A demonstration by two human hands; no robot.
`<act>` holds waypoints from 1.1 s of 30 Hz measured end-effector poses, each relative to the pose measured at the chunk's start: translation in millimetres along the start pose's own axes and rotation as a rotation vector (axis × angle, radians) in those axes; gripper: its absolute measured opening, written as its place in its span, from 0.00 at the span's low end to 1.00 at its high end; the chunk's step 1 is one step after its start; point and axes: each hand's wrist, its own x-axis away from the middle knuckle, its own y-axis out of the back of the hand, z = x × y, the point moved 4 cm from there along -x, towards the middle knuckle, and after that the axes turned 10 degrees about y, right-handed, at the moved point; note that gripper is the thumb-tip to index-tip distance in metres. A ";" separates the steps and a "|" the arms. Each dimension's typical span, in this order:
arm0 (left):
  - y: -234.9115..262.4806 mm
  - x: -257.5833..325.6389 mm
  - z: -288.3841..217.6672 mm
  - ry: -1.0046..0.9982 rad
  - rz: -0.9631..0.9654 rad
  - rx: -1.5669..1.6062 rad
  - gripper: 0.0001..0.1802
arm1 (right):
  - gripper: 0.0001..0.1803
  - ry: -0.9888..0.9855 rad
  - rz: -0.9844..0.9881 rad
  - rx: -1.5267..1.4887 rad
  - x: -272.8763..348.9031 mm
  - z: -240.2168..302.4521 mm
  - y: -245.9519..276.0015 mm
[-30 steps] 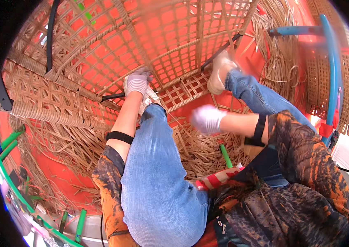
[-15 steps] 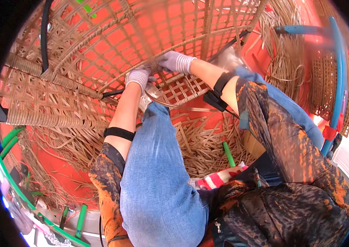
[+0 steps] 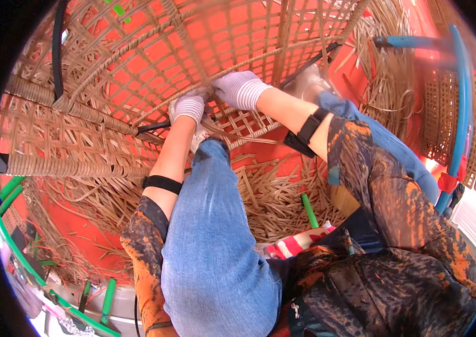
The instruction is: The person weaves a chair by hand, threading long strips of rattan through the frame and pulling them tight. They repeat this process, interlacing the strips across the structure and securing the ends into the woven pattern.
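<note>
A large brown open-weave wicker frame [image 3: 153, 53] stands in front of me, its curved rim wrapped with strip. My left hand [image 3: 189, 105], in a pale glove with a striped cuff, is closed around this rim, its fingertips partly hidden. Right beside it, my right hand [image 3: 241, 90] wears a matching glove. Its fingers are bent and pressed together at the rim, and what they pinch is hidden. From under the left hand a loose rattan strip [image 3: 243, 137] runs to the right, below the right forearm.
Heaps of cut rattan strips [image 3: 283, 202] lie on the red floor [image 3: 97, 247] between and beside my legs. A blue tubular frame [image 3: 463, 112] with woven panels stands at the right. Green tubing [image 3: 109, 300] curves along the lower left, and a green stick [image 3: 309, 210] lies near my lap.
My right hand has turned and its fingers have bent in closer to the left hand. The loose strip's right part has shifted left and up. The left hand has barely moved.
</note>
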 end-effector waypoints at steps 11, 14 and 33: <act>-9.4 46.1 -21.1 -0.355 -0.254 -0.448 0.23 | 0.08 0.156 0.144 -0.035 101.4 62.6 -54.8; -18.3 42.6 -21.5 -0.320 -0.285 -0.531 0.23 | 0.07 0.272 0.192 0.036 127.8 98.8 -81.0; -18.5 36.7 -10.7 -0.474 -0.170 -0.224 0.17 | 0.20 0.551 0.920 -0.170 194.5 105.7 -10.8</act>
